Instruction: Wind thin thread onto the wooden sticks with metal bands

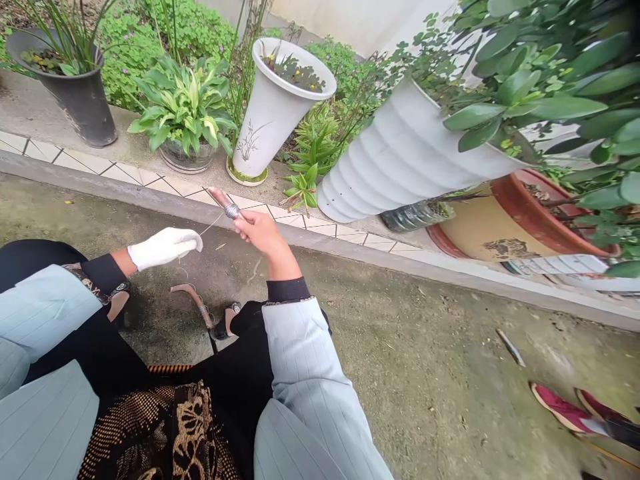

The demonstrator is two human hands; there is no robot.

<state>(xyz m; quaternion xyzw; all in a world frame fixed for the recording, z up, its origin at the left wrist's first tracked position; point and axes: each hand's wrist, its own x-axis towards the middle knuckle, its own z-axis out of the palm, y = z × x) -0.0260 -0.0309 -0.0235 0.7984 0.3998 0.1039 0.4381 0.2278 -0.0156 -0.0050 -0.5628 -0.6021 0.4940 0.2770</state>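
Note:
My right hand (260,230) is raised in front of me, closed round a thin stick-like spindle (226,205) with a metal band, its tip pointing up and left. A fine thread (213,223) runs from the spindle down to my left hand (163,248). That hand wears a white glove and its fingers are pinched together on the thread's end. Below both hands a curved brown stick (193,297) lies on the concrete, by my sandalled feet.
A tiled kerb (150,180) crosses ahead, carrying a dark pot (80,93), a leafy plant (187,113), a tall white pot (273,107), a ribbed white pot (405,153) and a terracotta pot (500,220). Another person's red shoes (570,410) show at lower right.

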